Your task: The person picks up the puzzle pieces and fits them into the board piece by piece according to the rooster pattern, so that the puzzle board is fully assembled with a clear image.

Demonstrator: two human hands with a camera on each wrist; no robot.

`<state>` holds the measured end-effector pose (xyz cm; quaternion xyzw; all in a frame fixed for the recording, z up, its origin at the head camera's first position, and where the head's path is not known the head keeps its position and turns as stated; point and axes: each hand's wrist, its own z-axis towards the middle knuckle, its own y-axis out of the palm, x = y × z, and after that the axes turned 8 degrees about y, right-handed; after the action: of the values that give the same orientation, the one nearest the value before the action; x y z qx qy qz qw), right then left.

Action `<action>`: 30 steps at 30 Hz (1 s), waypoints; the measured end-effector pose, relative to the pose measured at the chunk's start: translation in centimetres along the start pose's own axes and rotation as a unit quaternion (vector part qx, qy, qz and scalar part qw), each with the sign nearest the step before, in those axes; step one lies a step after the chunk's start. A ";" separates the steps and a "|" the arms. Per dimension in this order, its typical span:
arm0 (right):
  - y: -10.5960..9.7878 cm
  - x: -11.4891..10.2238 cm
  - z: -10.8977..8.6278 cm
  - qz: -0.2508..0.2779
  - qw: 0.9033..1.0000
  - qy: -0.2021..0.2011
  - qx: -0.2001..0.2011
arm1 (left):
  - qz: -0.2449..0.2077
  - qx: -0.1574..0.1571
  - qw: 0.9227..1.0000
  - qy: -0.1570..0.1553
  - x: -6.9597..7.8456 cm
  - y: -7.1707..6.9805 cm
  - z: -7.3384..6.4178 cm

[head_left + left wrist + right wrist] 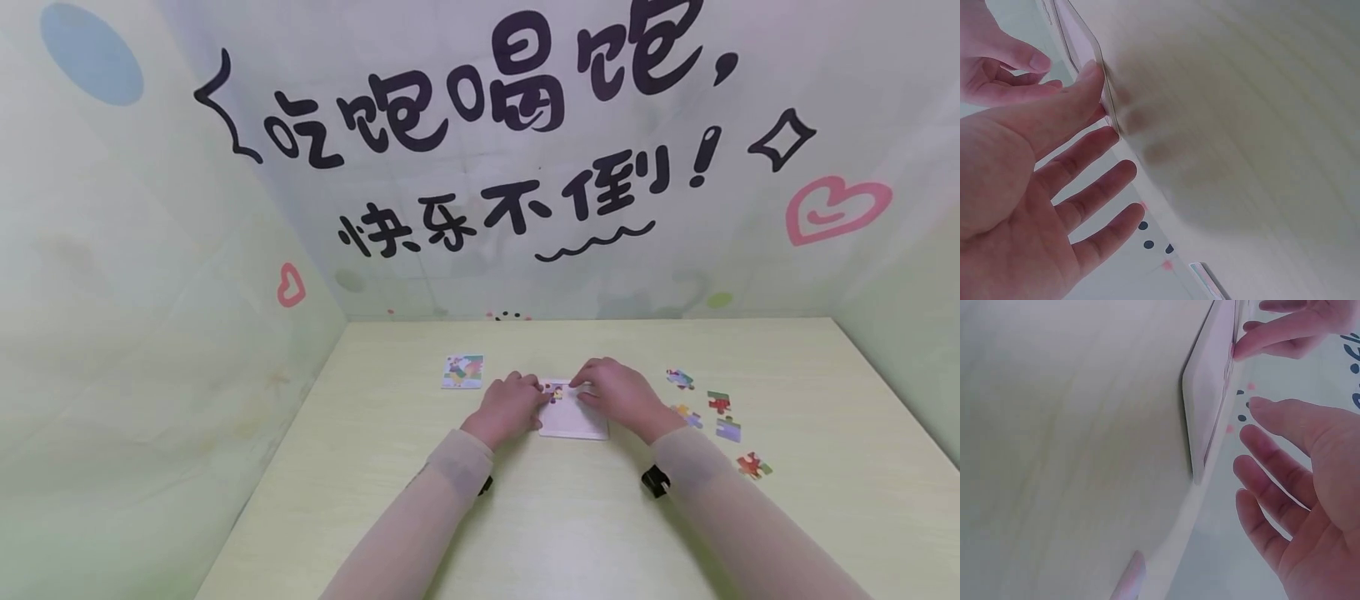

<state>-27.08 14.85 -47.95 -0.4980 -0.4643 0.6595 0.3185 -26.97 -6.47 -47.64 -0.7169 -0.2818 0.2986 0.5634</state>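
Note:
A white puzzle tray lies on the table between both hands, with a small patch of coloured jigsaw in its upper left. My left hand is at the tray's left side. Its thumb touches the tray's edge in the left wrist view, its lower fingers spread and loosely extended. An index fingertip reaches onto the tray beside the coloured patch. Over the tray's upper right is my right hand, fingers relaxed and slightly bent. The right wrist view shows nothing between its thumb and fingers.
Several loose jigsaw pieces are scattered right of the tray, partly beside the right forearm. A small square picture card lies at the back left. Printed fabric walls border the table at the back and sides.

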 end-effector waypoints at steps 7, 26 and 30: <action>-1.0 1.1 -1.3 0.030 0.999 0.021 0.014 | -0.003 -0.005 1.000 -0.003 0.2 -0.2 0.0; -2.4 4.2 -3.1 0.039 0.998 0.053 0.016 | 0.013 -0.002 1.000 0.003 0.1 -0.5 -0.4; -2.5 4.8 -3.4 0.039 0.998 0.051 0.019 | 0.009 0.000 1.000 0.005 0.0 -0.4 -0.4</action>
<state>-25.36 21.04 -47.63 -0.5426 -0.4151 0.6542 0.3246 -26.73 -6.63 -47.15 -0.7207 -0.2725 0.3002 0.5623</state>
